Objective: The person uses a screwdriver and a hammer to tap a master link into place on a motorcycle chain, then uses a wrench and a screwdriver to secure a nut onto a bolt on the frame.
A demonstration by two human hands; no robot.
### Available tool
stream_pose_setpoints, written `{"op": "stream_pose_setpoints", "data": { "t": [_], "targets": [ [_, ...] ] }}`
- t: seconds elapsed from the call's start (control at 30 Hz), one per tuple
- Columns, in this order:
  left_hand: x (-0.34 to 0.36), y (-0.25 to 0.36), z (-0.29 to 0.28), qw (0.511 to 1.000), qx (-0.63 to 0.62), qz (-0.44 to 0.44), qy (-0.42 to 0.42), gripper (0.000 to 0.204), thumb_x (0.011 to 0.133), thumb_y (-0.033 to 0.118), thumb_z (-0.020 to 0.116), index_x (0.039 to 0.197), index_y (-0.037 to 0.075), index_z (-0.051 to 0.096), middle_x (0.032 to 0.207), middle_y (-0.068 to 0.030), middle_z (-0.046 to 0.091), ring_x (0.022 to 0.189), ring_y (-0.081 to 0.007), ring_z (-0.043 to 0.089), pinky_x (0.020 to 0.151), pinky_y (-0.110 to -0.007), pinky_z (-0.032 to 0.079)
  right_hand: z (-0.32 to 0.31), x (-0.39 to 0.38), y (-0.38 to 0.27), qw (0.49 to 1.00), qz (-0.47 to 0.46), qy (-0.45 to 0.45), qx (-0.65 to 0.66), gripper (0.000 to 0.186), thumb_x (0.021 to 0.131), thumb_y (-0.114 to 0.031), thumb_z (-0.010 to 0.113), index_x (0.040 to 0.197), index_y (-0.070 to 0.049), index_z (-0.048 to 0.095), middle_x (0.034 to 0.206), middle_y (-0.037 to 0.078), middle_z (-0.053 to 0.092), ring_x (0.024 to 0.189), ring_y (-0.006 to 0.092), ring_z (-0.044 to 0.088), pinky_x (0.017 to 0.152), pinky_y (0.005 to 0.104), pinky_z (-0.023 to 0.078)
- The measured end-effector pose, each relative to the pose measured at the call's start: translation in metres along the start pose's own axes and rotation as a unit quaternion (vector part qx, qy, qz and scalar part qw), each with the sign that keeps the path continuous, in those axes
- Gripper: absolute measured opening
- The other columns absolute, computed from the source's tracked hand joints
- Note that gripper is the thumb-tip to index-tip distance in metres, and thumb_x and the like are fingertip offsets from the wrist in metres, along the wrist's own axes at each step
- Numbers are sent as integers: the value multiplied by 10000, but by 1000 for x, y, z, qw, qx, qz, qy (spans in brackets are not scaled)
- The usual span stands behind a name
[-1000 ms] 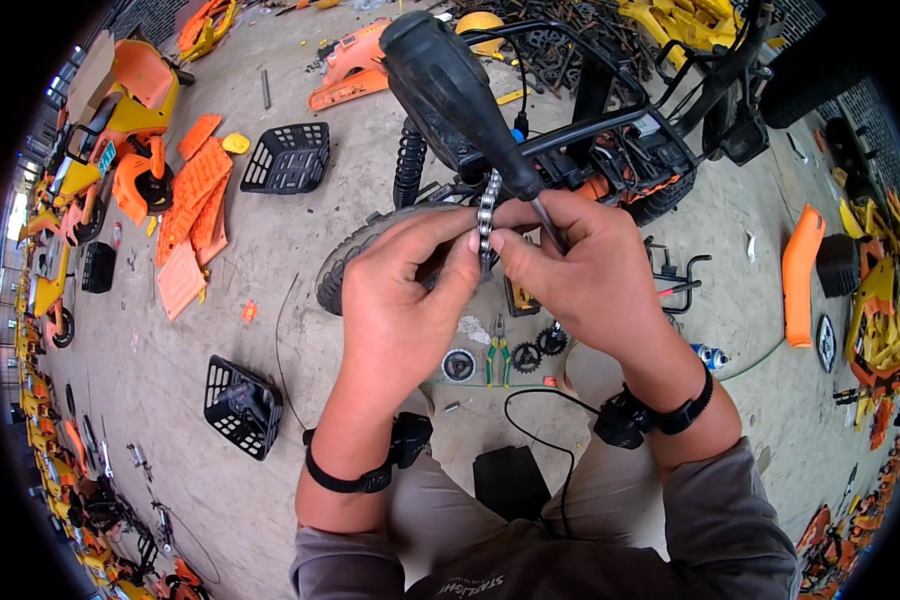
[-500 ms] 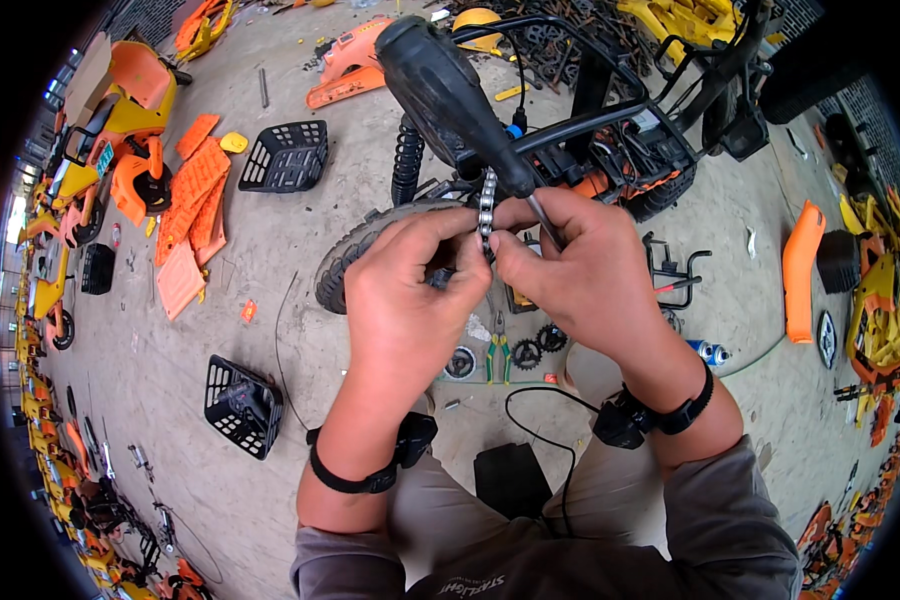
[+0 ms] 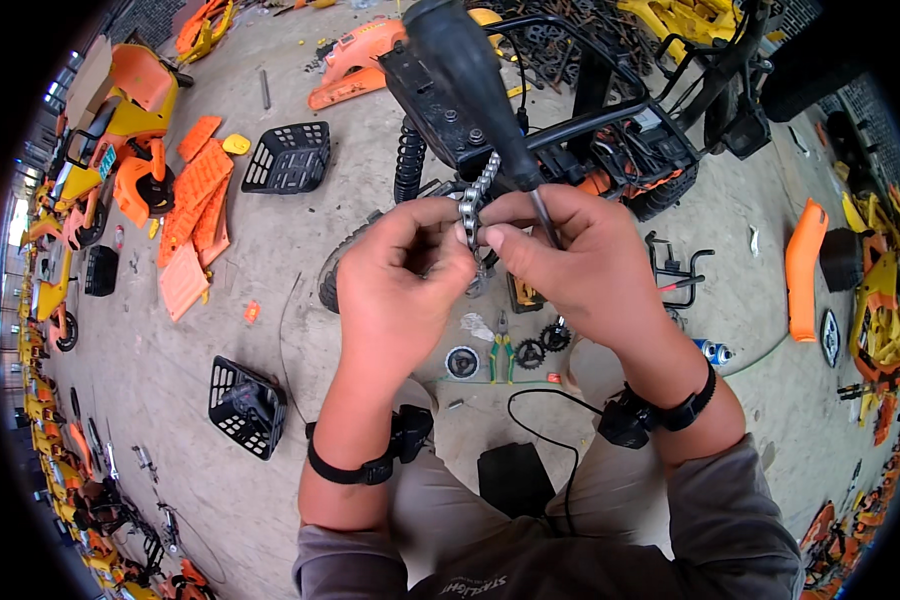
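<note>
A short metal roller chain (image 3: 482, 190) is pinched between the thumb and fingers of my left hand (image 3: 395, 275), in front of the vehicle frame. My right hand (image 3: 585, 255) grips a screwdriver by its shaft, the thick black handle (image 3: 470, 85) pointing up and away from me. Its tip is hidden behind the right fingers. The right thumb and forefinger also reach the chain's right side, close to the left fingertips. Behind the hands stand a black frame (image 3: 570, 135) with exposed wiring and a wheel (image 3: 335, 270) that my left hand partly covers.
Green-handled pliers (image 3: 502, 358), a ring-shaped part (image 3: 461, 362) and dark sprockets (image 3: 529, 353) lie on the floor between my knees. Blue spray cans (image 3: 712, 351) are at the right. A black basket (image 3: 247, 408) holding a power tool stands left, another basket (image 3: 286, 157) beyond it.
The chain's upper end now leans to the right instead of standing nearly upright. The screwdriver handle has swung right and slightly away, uncovering a black box. My left hand has shifted slightly left.
</note>
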State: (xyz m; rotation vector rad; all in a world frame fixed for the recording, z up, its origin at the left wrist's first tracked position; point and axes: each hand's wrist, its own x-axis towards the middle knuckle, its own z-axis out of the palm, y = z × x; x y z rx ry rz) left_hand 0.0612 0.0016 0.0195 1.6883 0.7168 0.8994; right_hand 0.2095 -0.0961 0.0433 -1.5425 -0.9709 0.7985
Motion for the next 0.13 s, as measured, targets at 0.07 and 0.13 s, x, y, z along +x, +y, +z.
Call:
{"op": "stream_pose_setpoints", "data": {
  "t": [0.07,0.13],
  "targets": [
    [1,1,-4,998,-34,-42,-17,184,896,43,698,1078,19,696,867,-46,713,735,-105,645,682,-239,519,-1,3,4,999,9,-21,26,259,911,-139,756,1113,14,700,827,-31,661,763,20,564,658,189,450],
    [4,-6,-6,993,-85,-71,-35,166,926,79,676,1086,44,704,879,-50,717,735,-127,647,711,-230,520,0,4,7,998,2,-31,55,257,917,-126,743,1138,-4,692,939,25,715,872,79,654,786,201,521]
  ]
}}
